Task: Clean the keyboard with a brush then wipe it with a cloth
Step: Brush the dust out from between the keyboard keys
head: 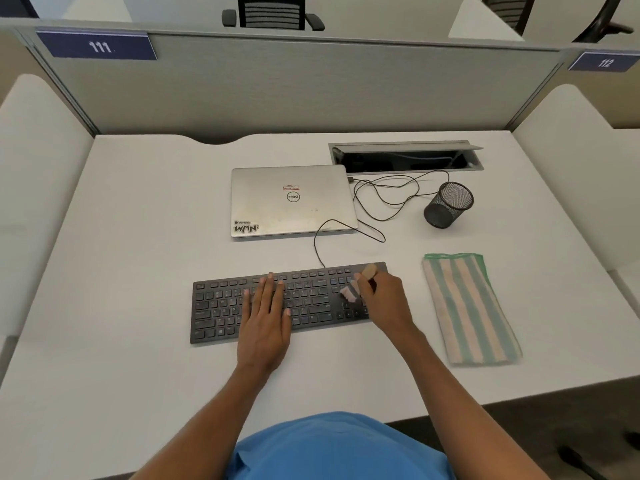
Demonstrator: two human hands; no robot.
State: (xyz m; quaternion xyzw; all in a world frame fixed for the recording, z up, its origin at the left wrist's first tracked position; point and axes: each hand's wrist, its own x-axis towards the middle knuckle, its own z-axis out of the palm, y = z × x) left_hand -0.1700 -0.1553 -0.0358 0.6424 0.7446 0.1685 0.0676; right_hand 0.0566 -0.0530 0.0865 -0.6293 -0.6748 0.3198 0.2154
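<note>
head view: the keyboard (214, 306) lies in the lower centre of the frame, long axis left to right, with my left hand (265, 317) flat on its middle keys and my right hand (384, 303) gripping the brush (369, 270), bristles down at its right end. the folded cloth (467, 306) lies right of the keyboard, long axis up the frame, nearer my right hand. the mesh cup (448, 206) above it looks empty.

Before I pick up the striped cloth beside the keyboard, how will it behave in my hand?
The striped cloth lies flat and folded on the desk, so it is probably floppy and may unfold if lifted by one corner. It looks thin, so likely light. Its textile surface should not slip.
</note>
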